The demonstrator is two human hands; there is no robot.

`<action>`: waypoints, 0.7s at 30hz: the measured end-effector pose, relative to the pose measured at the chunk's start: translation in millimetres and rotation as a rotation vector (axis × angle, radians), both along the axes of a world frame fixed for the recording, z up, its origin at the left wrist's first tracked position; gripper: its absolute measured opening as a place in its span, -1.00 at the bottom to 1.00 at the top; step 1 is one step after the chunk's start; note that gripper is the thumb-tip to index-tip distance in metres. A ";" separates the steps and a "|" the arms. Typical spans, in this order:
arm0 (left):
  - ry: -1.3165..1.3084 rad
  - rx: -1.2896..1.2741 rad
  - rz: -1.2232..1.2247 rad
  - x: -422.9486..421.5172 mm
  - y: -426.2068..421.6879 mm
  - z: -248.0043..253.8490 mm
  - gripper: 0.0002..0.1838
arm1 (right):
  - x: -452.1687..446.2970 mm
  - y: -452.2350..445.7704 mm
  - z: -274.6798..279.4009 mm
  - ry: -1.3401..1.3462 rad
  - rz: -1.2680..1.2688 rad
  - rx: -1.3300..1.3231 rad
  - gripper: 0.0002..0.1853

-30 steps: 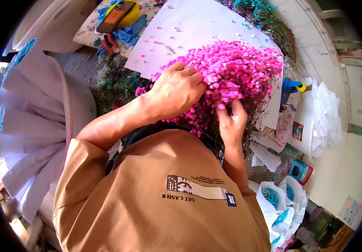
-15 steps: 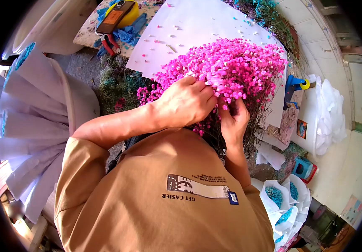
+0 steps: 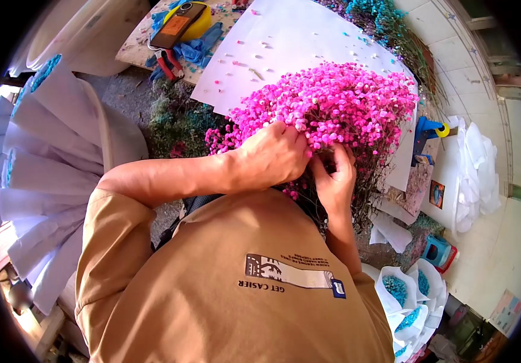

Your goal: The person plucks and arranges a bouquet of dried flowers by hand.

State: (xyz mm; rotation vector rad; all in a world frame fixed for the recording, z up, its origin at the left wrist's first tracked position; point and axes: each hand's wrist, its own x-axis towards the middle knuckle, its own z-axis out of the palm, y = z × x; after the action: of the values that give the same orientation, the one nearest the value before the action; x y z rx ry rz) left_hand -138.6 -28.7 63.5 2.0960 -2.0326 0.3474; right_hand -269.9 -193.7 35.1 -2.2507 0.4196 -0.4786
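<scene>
A large bunch of pink baby's breath (image 3: 345, 103) lies with its blossoms spread over a white paper sheet (image 3: 272, 30) and its thin brown stems toward my body. My left hand (image 3: 271, 154) reaches in from the left, its fingers curled closed at the near edge of the blossoms. Blossoms and knuckles hide the fingertips. Just to its right, my right hand (image 3: 335, 181) is bent closed under the flower heads, thumb and fingers around part of the bunch. Exactly which sprigs each hand grips cannot be made out.
Red-handled pruning shears (image 3: 168, 63), a phone (image 3: 179, 25) and blue gloves (image 3: 200, 45) lie at the upper left. White-wrapped bundles (image 3: 55, 145) fill a tub on the left. Wrapped blue bouquets (image 3: 409, 296) stand lower right, and a blue tape dispenser (image 3: 424, 133) sits at right.
The view has shifted slightly. Both hands sit a little lower against the bunch, and the left fingers have drawn back from the blossoms toward my body.
</scene>
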 end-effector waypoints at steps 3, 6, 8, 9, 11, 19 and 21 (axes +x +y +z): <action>-0.010 0.001 0.038 1.0 -1.4 5.5 -0.85 | 1.7 -1.9 -0.2 -0.037 -0.004 -0.018 -0.64; 0.004 -0.036 0.051 1.8 -1.7 7.7 -0.85 | 1.2 -1.9 6.4 -0.010 0.038 -0.016 -0.61; -0.035 -0.101 -0.002 4.2 -2.2 7.6 -0.86 | 1.2 -1.9 9.7 0.006 0.066 -0.007 -0.58; -0.036 -0.101 0.001 5.2 -2.2 6.4 -0.86 | 0.6 -2.5 8.8 0.005 0.068 -0.007 -0.58; -0.009 -0.137 -0.066 6.5 -2.0 3.3 -0.88 | -1.8 -5.8 3.4 -0.035 0.037 0.011 -0.55; 0.079 -0.143 -0.025 4.7 -0.4 8.5 -0.83 | -5.4 -16.2 -9.1 -0.026 0.003 0.179 -0.50; 0.097 -0.156 -0.005 3.6 0.1 8.2 -0.81 | -5.9 -16.5 -7.8 0.008 0.009 0.150 -0.49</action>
State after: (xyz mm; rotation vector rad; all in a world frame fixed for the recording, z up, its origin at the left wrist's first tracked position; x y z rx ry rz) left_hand -135.0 -28.7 71.7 1.9759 -1.8917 0.3827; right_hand -275.8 -210.2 27.3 -2.1098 0.4344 -0.4192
